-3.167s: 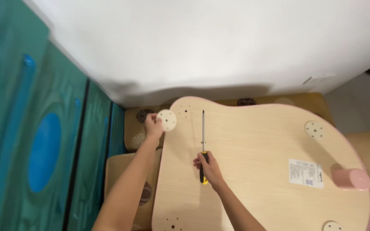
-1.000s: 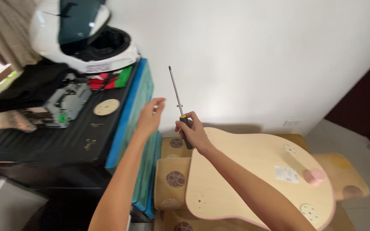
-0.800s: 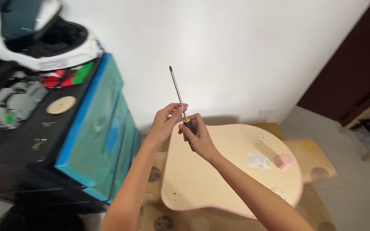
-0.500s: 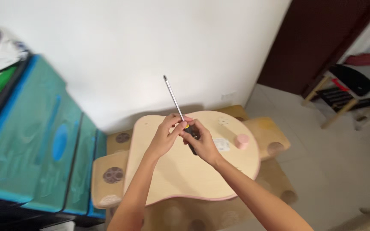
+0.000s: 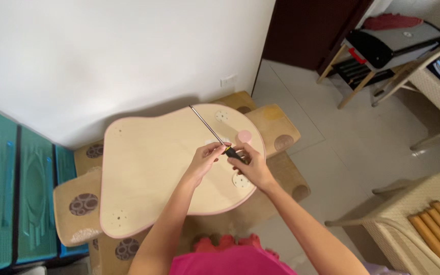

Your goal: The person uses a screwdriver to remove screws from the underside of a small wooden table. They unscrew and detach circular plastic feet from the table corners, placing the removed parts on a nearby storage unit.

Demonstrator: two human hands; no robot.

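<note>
We are holding the screwdriver (image 5: 215, 136) above the tabletop panel (image 5: 154, 163), which is lying on cushions (image 5: 273, 127) on the floor. Drawers (image 5: 6, 193) are standing to its left, wicker chairs (image 5: 423, 219) to its right.

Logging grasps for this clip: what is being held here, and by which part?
A screwdriver: the right hand grips its black-and-yellow handle, while the left hand fingers pinch the metal shaft just above the handle.

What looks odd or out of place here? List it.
The tabletop lies upside down on cushions, with only one pink leg fitted; other round mounts are bare. Both hands, left and right, hold a screwdriver. Nothing looks spilled or broken.
</note>
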